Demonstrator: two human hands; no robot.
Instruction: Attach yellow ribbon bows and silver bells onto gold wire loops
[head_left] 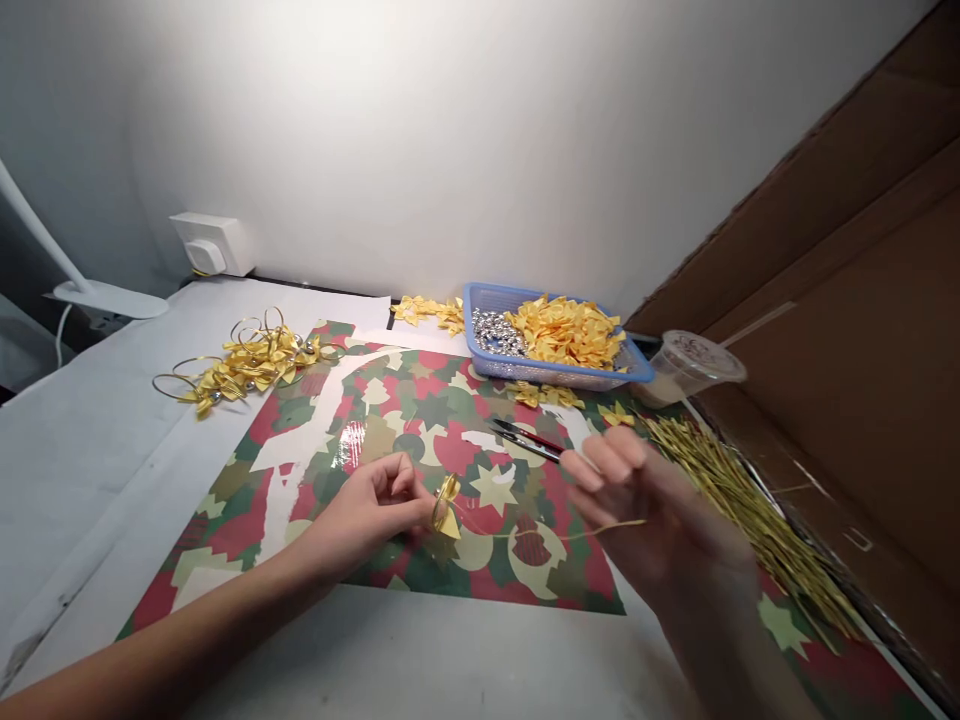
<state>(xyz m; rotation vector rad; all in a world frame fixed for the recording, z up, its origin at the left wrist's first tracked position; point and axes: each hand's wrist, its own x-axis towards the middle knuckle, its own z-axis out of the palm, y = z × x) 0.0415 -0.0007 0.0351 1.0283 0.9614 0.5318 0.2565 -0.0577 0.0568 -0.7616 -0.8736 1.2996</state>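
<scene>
My left hand [371,510] pinches a small gold ribbon bow [446,510] over a red-and-green patterned paper sheet [450,450]. A thin gold wire [540,535] runs from the bow across to my right hand [645,500]. That hand is blurred, and its fingers appear closed on the wire's end. Small snips with dark red handles [525,438] lie on the paper just beyond my right fingertips. A bundle of loose gold wires [739,500] fans out to the right of my right hand.
A blue plastic basket [480,340] holds yellow bows and silver beads. Finished gold bows with wire loops [247,365] lie at the left. A clear plastic cup [694,365] lies on its side at the right, before a cardboard wall [832,310].
</scene>
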